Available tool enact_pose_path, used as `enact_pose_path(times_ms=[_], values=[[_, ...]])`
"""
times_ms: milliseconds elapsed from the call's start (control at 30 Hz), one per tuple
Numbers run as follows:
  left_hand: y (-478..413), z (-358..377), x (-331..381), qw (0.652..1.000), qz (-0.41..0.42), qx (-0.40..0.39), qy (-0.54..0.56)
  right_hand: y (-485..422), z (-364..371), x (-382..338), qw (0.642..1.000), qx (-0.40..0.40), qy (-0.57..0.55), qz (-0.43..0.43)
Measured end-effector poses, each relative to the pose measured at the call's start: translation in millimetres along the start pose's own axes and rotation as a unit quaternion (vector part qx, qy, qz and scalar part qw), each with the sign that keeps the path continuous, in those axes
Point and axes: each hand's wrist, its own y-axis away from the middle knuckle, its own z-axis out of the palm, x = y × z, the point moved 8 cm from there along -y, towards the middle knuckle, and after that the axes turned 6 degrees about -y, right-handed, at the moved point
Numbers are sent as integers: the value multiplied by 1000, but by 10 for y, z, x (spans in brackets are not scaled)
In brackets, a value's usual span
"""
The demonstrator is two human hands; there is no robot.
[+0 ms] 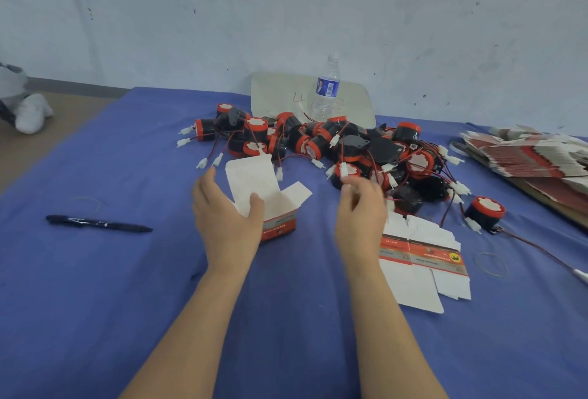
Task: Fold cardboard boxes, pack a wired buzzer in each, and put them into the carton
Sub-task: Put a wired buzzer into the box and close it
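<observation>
A small red and white cardboard box (276, 207) stands upright on the blue cloth with its top flaps open. My left hand (222, 217) grips its left side, thumb over the rim. My right hand (359, 211) hovers to the right of the box, fingers loosely curled and blurred, holding nothing that I can see. Behind both hands lies a heap of black and red wired buzzers (318, 141) with white plugs. A single buzzer (485, 212) sits apart at the right. Flat unfolded boxes (423, 258) lie just right of my right wrist.
A stack of flat box blanks (534, 156) lies at the far right edge. A water bottle (327, 86) stands in front of a white board (280, 93) against the wall. A dark pen (98, 223) lies at the left. Rubber bands (490, 263) lie on the cloth.
</observation>
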Motion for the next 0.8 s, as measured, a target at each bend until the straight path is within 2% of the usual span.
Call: enact_pose_path(times_ms=[67, 133, 167, 267, 333, 367, 433, 500, 533, 600, 667, 700, 733, 767, 800], values=[[44, -174, 257, 992, 101, 77, -9, 28, -114, -304, 991, 36, -110, -65], [140, -177, 507, 975, 206, 79, 15, 52, -196, -517, 978, 46, -176, -105], [195, -96, 591, 971, 234, 34, 47, 57, -226, -591, 972, 46, -203, -113], [374, 292, 643, 957, 212, -161, 118, 33, -288, -742, 950, 23, -298, -87], [459, 445, 596, 954, 206, -202, 86, -20, -327, -807, 914, -3, -403, -51], [464, 479, 565, 955, 205, -203, 72, -51, -343, -844, 875, -24, -482, -31], [432, 502, 504, 958, 196, -204, 55, -121, -370, -904, 760, -63, -647, 16], [412, 535, 470, 955, 191, -222, 47, -175, -398, -946, 648, -79, -756, 53], [417, 558, 460, 952, 184, -238, 50, -188, -400, -962, 607, -81, -788, 63], [428, 584, 449, 948, 156, -266, 86, -208, -368, -960, 551, -78, -827, 81], [417, 530, 476, 949, 151, -242, 136, -242, -320, -878, 516, -57, -847, 110], [400, 475, 498, 950, 154, -219, 162, -267, -294, -793, 523, -37, -841, 131], [376, 417, 511, 950, 148, -199, 190, -292, -271, -664, 566, -10, -810, 153], [342, 362, 509, 950, 133, -181, 217, -308, -265, -546, 646, 14, -744, 167], [305, 310, 493, 951, 116, -163, 236, -311, -274, -440, 750, 32, -639, 168]])
